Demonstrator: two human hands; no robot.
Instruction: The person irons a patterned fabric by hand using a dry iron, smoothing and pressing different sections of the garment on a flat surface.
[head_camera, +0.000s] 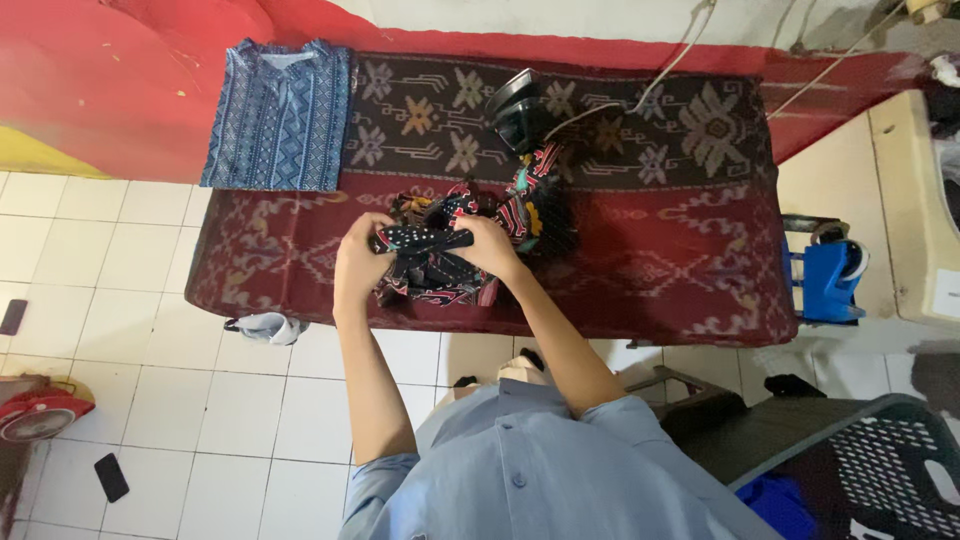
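- Gripping a dark patterned garment (440, 255) near the middle of the frame, both hands were closed on one folded, dotted edge of it, which ran almost level from left to right between them.
- The left hand (358, 255) had its fingers curled round the left end of that edge; the right hand (495, 245) pinched the right end, thumb on top.
- The long axis of the held edge lay across the picture, so each hand sat at one end and neither was nearer to the cloth than the other.
- The rest of the garment hung crumpled below and behind the hands, touching the bench (650, 280), and trailed toward the upper right, up to a black iron (518, 108).
- The iron stood in the upper middle of the frame, beyond the right hand and well apart from the left; its cord (660, 75) ran off toward the upper right.
- A folded blue shirt (278, 115) lay flat at the upper left, on the bench's far corner, nearer the left hand but well clear of it.
- A red and dark woven cover was spread over the whole bench.
- A blue stand (825, 280) stood at the right edge of the bench, and a dark plastic basket (880, 460) sat at the lower right.
- Two phones (110, 477) lay on the tiled floor at the lower left.
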